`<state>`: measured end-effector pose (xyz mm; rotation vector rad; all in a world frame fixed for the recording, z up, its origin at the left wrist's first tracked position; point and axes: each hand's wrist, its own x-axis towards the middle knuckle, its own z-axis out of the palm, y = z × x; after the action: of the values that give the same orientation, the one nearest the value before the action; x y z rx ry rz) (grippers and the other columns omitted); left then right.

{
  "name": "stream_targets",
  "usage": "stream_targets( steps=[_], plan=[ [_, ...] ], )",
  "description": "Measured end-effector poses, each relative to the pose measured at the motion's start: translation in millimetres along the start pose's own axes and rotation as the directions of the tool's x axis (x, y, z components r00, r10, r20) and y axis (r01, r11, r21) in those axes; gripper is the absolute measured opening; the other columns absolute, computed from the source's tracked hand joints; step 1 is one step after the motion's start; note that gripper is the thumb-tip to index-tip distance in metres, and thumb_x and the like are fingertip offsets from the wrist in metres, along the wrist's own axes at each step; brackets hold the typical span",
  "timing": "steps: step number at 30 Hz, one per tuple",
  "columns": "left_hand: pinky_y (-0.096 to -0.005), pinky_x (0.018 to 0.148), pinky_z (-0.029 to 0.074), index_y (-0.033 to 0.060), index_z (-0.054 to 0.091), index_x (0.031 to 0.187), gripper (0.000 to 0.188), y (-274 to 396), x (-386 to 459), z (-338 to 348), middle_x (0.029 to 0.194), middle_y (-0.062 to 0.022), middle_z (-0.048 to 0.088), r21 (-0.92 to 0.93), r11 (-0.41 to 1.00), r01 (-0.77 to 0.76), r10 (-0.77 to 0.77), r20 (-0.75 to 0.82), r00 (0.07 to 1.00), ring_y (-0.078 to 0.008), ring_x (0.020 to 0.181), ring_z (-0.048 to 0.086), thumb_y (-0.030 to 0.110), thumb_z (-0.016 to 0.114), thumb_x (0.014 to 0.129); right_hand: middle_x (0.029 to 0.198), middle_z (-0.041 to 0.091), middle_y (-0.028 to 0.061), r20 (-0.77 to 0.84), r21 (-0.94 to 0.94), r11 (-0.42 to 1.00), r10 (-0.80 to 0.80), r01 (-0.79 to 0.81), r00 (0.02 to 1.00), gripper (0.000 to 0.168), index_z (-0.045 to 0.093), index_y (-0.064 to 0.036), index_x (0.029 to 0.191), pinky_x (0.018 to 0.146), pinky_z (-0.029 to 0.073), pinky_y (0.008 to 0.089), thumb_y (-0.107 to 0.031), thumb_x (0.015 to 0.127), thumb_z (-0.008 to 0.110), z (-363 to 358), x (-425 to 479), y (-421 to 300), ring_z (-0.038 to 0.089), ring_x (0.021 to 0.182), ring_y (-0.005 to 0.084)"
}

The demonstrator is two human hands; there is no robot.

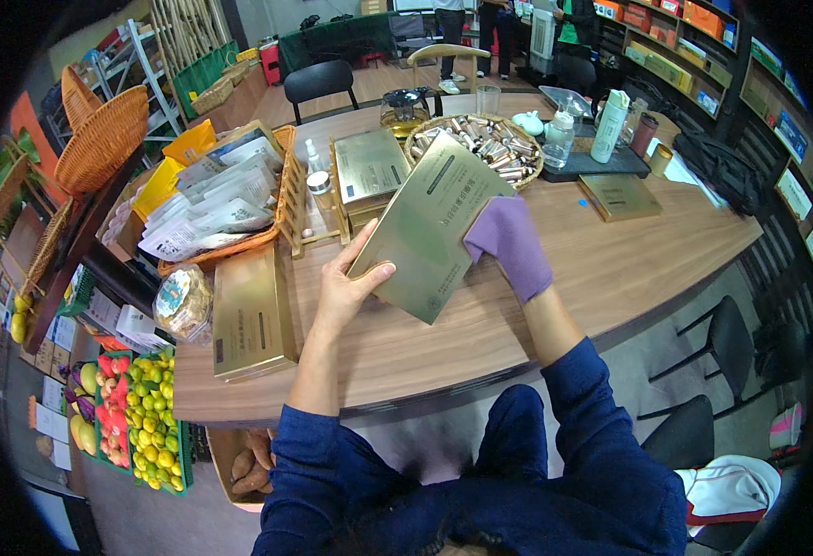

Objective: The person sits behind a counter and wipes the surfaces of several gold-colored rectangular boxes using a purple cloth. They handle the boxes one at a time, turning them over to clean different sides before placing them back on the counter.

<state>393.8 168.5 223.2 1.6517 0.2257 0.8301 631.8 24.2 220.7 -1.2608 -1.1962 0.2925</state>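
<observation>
Tilted above the wooden table (392, 368), a flat gold box (427, 229) with printed writing is gripped at its left edge by my left hand (351, 278), thumb on its face. A purple cloth (518, 243) drapes over my right hand (514, 254) and hides the fingers. Cloth and hand press against the box's right edge. Behind the box, a round wicker basket (535, 161) holds many small capped vials (479, 135). More gold boxes (372, 167) are stacked in a wooden rack, and another gold box (253, 313) lies left of my forearm.
An orange wicker basket (288, 187) of pouches and a clear plastic jar (184, 302) stand left. Behind are a glass teapot (405, 115), bottles (611, 125) on a dark tray (598, 165), and a gold box (618, 197). Fruit crates (185, 445) sit below left; chairs (730, 347) at right. People stand beyond.
</observation>
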Motion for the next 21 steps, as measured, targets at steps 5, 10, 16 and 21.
stream_targets(
  steps=[5, 10, 16, 21],
  plan=[
    [-0.0309, 0.092, 0.048, 0.0057, 0.052, 0.135, 0.064, -10, -2, -3, 0.118, -0.0091, 0.064, -0.025, 1.0, 0.007, -0.012, -0.198, 0.98, -0.0161, 0.105, 0.06, 0.018, 0.078, 0.077, 0.075, 0.066, 0.0133, -0.022, -0.799, 0.561, -0.39, 0.218, 0.921, 0.005, 0.067, -0.007, 0.078, 0.069, 0.051, 0.0386, -0.012, 0.077, 0.065, 9, -5, -22, 0.064, 0.073, 0.0327],
    [-0.0316, 0.095, 0.046, 0.0029, 0.057, 0.128, 0.055, -24, 5, 1, 0.117, -0.01, 0.064, 0.033, 0.999, -0.036, 0.045, -0.317, 0.948, -0.0165, 0.107, 0.059, 0.019, 0.077, 0.079, 0.075, 0.067, 0.0112, 0.088, -0.094, 0.976, 0.205, -0.197, 0.975, 0.012, 0.068, -0.007, 0.077, 0.062, 0.051, 0.0348, -0.013, 0.067, 0.072, 43, -11, -11, 0.065, 0.064, 0.0244],
    [-0.0278, 0.078, 0.052, 0.0035, 0.054, 0.132, 0.059, -20, 4, 3, 0.118, -0.01, 0.064, 0.067, 0.996, -0.059, 0.08, -0.361, 0.929, -0.0144, 0.098, 0.062, 0.019, 0.077, 0.08, 0.078, 0.068, 0.0106, 0.276, -0.162, 0.976, 0.188, -0.148, 0.943, 0.016, 0.069, -0.006, 0.081, 0.063, 0.051, 0.0344, -0.011, 0.065, 0.071, 66, -12, -29, 0.065, 0.068, 0.0225],
    [-0.0228, 0.051, 0.051, 0.0047, 0.053, 0.134, 0.062, -5, 3, 7, 0.107, -0.0078, 0.067, -0.023, 0.997, 0.072, -0.076, -0.249, 0.965, -0.0106, 0.078, 0.064, 0.016, 0.078, 0.078, 0.081, 0.068, 0.0132, 0.03, -0.439, 0.876, -0.207, 0.199, 0.978, 0.013, 0.069, -0.006, 0.083, 0.066, 0.051, 0.0354, -0.008, 0.07, 0.067, 52, -4, 31, 0.066, 0.077, 0.027]
  ],
)
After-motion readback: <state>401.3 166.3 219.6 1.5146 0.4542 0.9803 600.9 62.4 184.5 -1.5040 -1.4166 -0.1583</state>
